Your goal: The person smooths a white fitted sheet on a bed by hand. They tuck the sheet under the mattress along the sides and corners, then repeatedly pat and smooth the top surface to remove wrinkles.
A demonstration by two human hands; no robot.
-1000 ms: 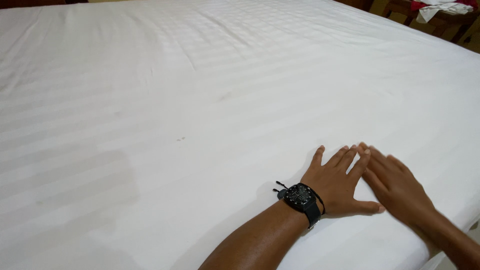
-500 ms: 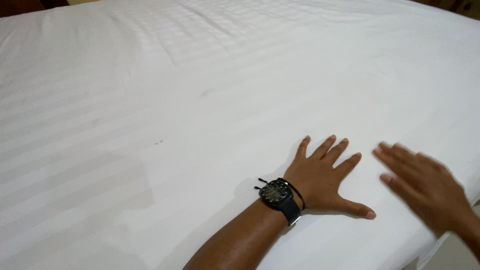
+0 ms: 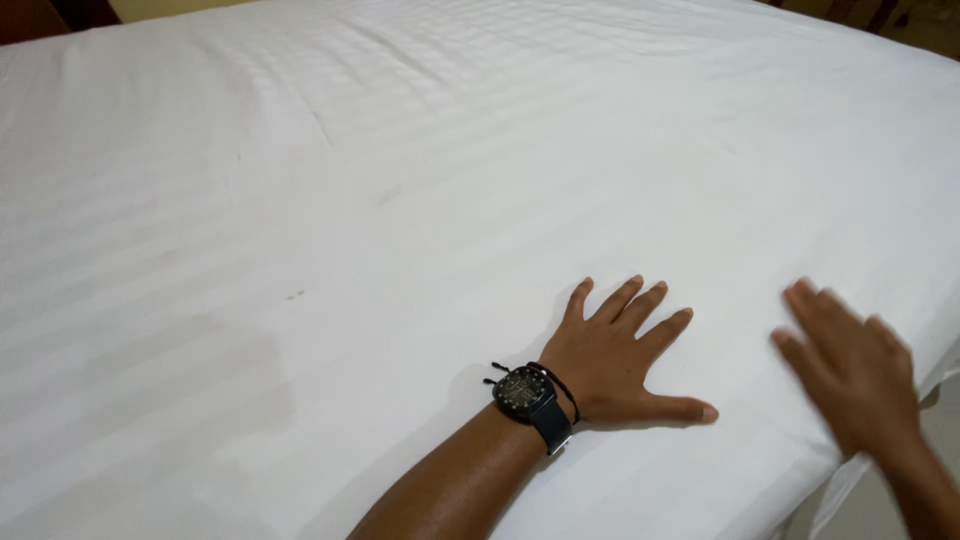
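Observation:
A white striped bedsheet (image 3: 400, 180) covers a bed and fills nearly the whole head view. My left hand (image 3: 620, 350) lies flat on the sheet near the front edge, palm down, fingers spread, holding nothing. A black watch (image 3: 528, 395) and a thin black cord sit on that wrist. My right hand (image 3: 850, 365) is to the right of it, blurred, fingers apart, low over or on the sheet by the bed's right corner. The two hands are apart from each other.
The bed's edge (image 3: 905, 400) drops off at the lower right, with floor below. Dark wooden furniture (image 3: 30, 15) shows at the top left corner and more at the top right. A faint shadow lies on the sheet at the lower left.
My right hand has slid to the right, away from my left hand, which it lay against a second ago. The view has shifted slightly; my left hand stays flat.

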